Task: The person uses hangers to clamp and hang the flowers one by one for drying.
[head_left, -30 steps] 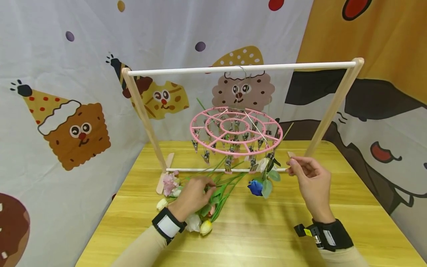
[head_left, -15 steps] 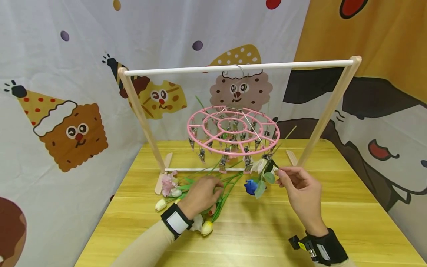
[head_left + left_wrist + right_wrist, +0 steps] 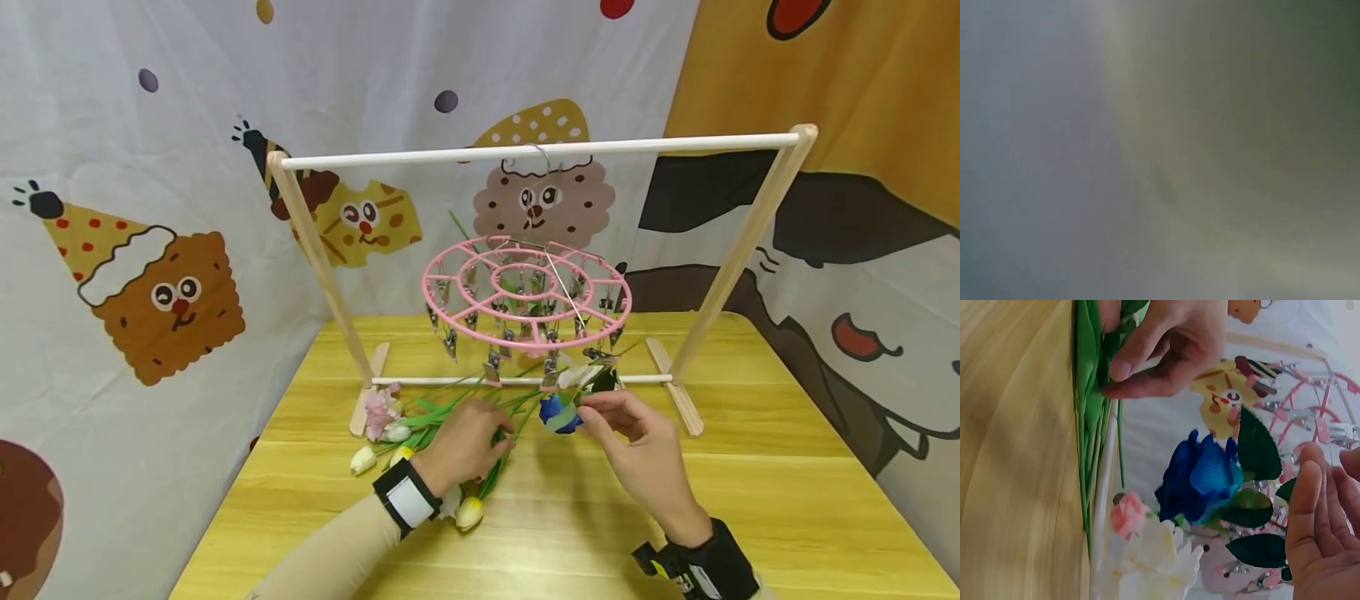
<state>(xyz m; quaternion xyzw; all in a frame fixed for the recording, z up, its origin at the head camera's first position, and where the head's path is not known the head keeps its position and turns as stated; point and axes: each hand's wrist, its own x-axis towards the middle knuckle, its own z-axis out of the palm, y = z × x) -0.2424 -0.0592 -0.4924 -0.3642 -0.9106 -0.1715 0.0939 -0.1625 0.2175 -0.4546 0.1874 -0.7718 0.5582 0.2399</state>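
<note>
A blue rose (image 3: 557, 413) hangs head down under the round pink clip hanger (image 3: 525, 342). My right hand (image 3: 637, 442) pinches it among its green leaves, just behind the bloom; in the right wrist view the fingers (image 3: 1307, 500) are at the stem. Beside the rose hangs a white flower (image 3: 1160, 562). My left hand (image 3: 468, 442) rests, fingers loosely bent, over a bundle of green stems (image 3: 517, 417) on the table. Thumb and forefinger stand apart at the stems in the right wrist view. Around it lie a yellow tulip (image 3: 470, 513), a white tulip (image 3: 363, 460) and pink blossoms (image 3: 381, 410). The left wrist view is blurred.
A wooden stand with a white top bar (image 3: 420, 157) carries the hanger on a hook. Several metal clips (image 3: 492, 367) dangle beneath its rings. The stand's right foot (image 3: 686, 408) rests on the wooden table (image 3: 765, 467); a printed cloth (image 3: 360, 75) hangs behind.
My right hand has moved left from beside the stand's right foot to the blue rose and now pinches it. My left hand has slid slightly right over the stems.
</note>
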